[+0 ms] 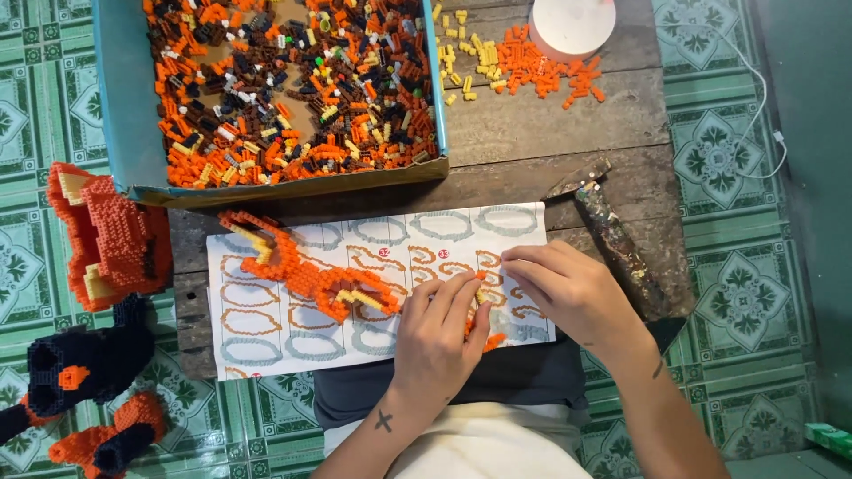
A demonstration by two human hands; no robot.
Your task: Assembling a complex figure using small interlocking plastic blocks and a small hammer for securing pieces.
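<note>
My left hand (439, 333) and my right hand (568, 288) meet over the right half of a white instruction sheet (266, 350) on a dark wooden table (532, 151). Their fingers pinch a small orange block piece (491, 340) between them; most of it is hidden. A flat, curved orange and yellow block layer (311, 275) lies on the sheet just left of my left hand.
A blue tray (120, 106) full of orange, brown and yellow bricks sits at the back. Loose yellow and orange bricks (524, 62) lie by a white round lamp base (572, 25). Orange block model (111, 235) and black-orange parts (80, 364) rest on the tiled floor at left. A paint-stained tool (612, 226) lies at right.
</note>
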